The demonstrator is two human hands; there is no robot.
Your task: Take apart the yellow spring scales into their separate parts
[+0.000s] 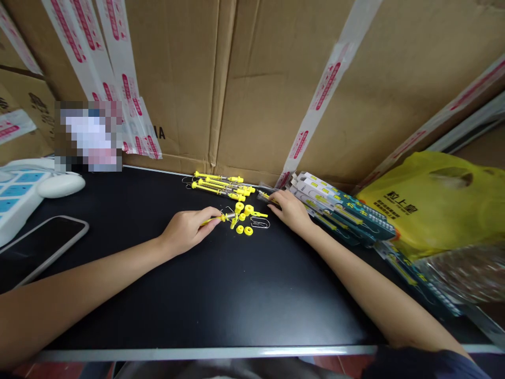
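Observation:
My left hand (191, 229) is closed around a yellow pen-like tool with a metal shaft (229, 216), its tip over a cluster of small parts. Beside that tip lie yellow plastic rings (248, 230), short yellow caps (238, 207) and bent wire clips (260, 222). My right hand (291, 209) is at the left end of the stacked packages, thumb and fingers apart. Its fingertips are at a thin yellow piece in clear wrapping (265, 195), partly hidden under them. Several similar yellow tools (221, 185) lie in a bundle behind the loose parts.
Printed packages (343, 210) are stacked on the right, before a yellow plastic bag (426, 205). A phone (43, 247) and a white device with blue keys (23, 189) sit at left. Taped cardboard boxes (252, 95) wall off the back of the black table (221, 305).

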